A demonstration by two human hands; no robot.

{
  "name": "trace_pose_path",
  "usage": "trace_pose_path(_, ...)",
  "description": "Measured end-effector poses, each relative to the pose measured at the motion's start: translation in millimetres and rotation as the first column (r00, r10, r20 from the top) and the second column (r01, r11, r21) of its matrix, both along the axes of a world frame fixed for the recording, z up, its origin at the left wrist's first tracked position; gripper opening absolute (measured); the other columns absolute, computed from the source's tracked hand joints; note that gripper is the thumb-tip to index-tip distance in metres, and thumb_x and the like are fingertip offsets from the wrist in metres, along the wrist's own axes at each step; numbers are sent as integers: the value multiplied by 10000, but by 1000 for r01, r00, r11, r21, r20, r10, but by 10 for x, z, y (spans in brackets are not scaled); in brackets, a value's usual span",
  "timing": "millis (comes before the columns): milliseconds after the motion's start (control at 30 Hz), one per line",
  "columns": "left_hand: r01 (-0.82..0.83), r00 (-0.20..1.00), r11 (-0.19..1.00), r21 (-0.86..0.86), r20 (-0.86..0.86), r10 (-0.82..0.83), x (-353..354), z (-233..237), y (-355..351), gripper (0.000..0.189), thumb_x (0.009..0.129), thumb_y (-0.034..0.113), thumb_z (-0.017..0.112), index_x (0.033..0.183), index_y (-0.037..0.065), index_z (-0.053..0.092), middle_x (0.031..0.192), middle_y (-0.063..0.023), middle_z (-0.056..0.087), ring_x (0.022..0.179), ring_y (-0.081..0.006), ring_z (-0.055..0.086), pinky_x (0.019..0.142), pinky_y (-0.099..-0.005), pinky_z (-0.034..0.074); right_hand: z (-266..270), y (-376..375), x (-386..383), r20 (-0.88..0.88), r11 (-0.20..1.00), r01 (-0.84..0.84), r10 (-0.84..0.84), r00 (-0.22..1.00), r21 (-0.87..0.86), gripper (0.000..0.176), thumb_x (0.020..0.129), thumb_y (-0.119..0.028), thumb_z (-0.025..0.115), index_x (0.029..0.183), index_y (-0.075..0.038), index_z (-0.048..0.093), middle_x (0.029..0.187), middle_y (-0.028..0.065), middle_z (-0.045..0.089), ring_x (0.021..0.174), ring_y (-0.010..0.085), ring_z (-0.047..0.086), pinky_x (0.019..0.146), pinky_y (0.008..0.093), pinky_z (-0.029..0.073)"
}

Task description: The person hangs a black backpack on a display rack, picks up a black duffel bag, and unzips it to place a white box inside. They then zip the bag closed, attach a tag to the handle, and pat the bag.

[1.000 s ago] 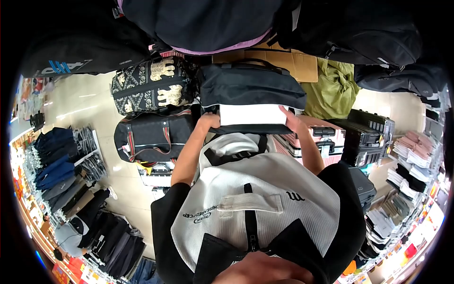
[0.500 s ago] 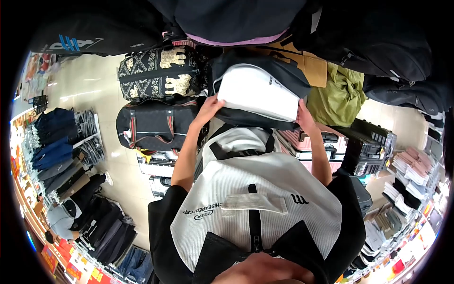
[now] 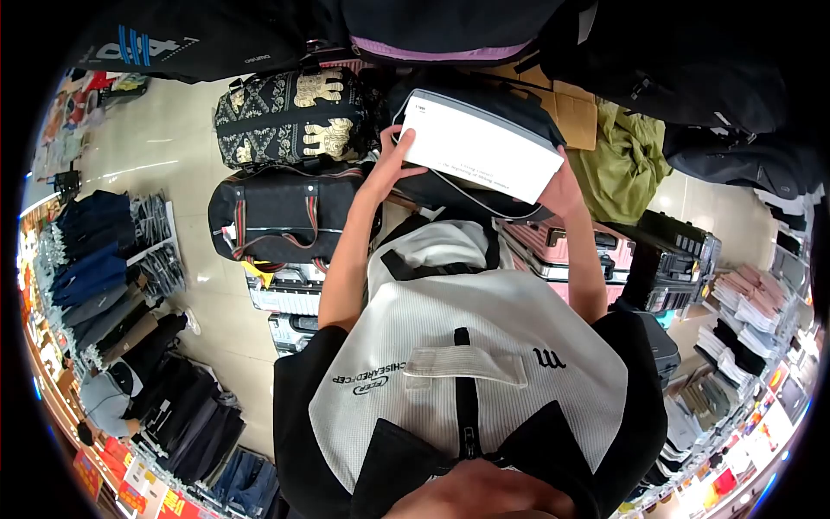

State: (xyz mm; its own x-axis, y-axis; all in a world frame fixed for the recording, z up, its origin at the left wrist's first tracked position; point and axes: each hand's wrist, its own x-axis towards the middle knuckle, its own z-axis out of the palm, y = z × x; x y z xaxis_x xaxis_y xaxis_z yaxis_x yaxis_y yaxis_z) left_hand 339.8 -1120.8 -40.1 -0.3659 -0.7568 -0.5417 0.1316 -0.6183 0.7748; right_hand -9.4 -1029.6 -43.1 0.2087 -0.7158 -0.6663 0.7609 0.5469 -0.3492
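White box [image 3: 480, 149] had tilted upward above the black bag [image 3: 510, 99];
left hand [image 3: 393, 164] and right hand [image 3: 562, 186] pinched its ends; I judged it mid-lift, next needing even support.

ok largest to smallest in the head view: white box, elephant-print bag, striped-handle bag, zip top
1. Zip top
2. Elephant-print bag and striped-handle bag, too alike to rank
3. White box
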Motion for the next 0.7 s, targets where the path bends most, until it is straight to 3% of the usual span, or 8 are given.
trace_pose_path(133, 129, 988, 988, -80, 91, -121, -2, 200, -4, 713, 905, 518, 599, 1329, 83, 225, 1327, -246, 392, 1225, -283, 489, 914, -418, 542, -25, 64, -214, 63, 997, -44, 40, 997, 65, 609, 944, -490, 407, 1407, -95, 444, 1414, 97, 488, 1289, 308, 458, 1053, 512, 350)
trace_pose_path(233, 189, 965, 962, -198, 218, -144, -141, 337, 252, 748, 894, 529, 611, 1325, 65, 211, 1203, -246, 506, 1076, -277, 587, 813, -345, 546, -31, 494, -338, 143, 998, -60, 63, 988, -25, 609, 936, -473, 409, 1390, -69, 457, 1379, 108, 520, 1265, 293, 482, 1055, 443, 365)
trace_pose_path(267, 284, 921, 949, -135, 315, -230, -175, 663, 346, 785, 886, 529, 626, 1326, 47, 191, 1135, -255, 546, 998, -259, 619, 761, -313, 528, 30, 625, -340, 129, 1000, -18, 14, 992, 26, 615, 939, -476, 400, 1391, -62, 454, 1382, 108, 519, 1265, 293, 484, 1057, 440, 366)
trace_pose_path(367, 429, 836, 822, -375, 511, -202, -269, 714, 774, 819, 879, 469, 652, 1342, -48, 217, 1134, -330, 535, 1010, -339, 625, 861, -365, 493, 95, 1010, -389, 96, 996, 44, -51, 994, 72, 618, 958, -484, 361, 1403, -62, 441, 1408, 107, 499, 1296, 302, 462, 1079, 439, 345)
trace_pose_path(433, 532, 782, 752, -389, 566, -261, -280, 914, 936, 791, 856, 450, 668, 1339, -37, 274, 1123, -356, 501, 866, -469, 625, 801, -445, 512, -89, 1286, -563, -121, 988, -104, 90, 989, -116, 630, 955, -503, 366, 1416, -78, 431, 1416, 108, 491, 1300, 315, 462, 1071, 464, 361)
trace_pose_path(533, 633, 717, 668, -393, 623, -313, -268, 1141, 986, 772, 857, 444, 670, 1329, -29, 282, 1017, -315, 547, 800, -445, 629, 702, -433, 528, 69, 1435, -546, 34, 999, 31, -32, 999, 38, 645, 949, -524, 365, 1421, -89, 428, 1416, 106, 493, 1280, 323, 484, 1048, 484, 394)
trace_pose_path(600, 666, 701, 611, -428, 639, -316, -245, 1208, 982, 741, 870, 441, 658, 1325, -15, 291, 944, -284, 575, 766, -419, 639, 652, -417, 534, 72, 1511, -575, 13, 987, 88, -91, 996, 138, 654, 945, -532, 365, 1418, -86, 431, 1409, 105, 501, 1270, 325, 495, 1035, 491, 410)
trace_pose_path(700, 754, 614, 590, -288, 628, -479, -244, 1424, 915, 762, 875, 443, 650, 1361, -13, 280, 1101, -317, 572, 896, -411, 643, 758, -412, 519, 54, 1559, -568, 2, 979, 122, -123, 992, 163, 661, 941, -537, 368, 1411, -77, 439, 1400, 107, 511, 1261, 328, 504, 1028, 488, 422)
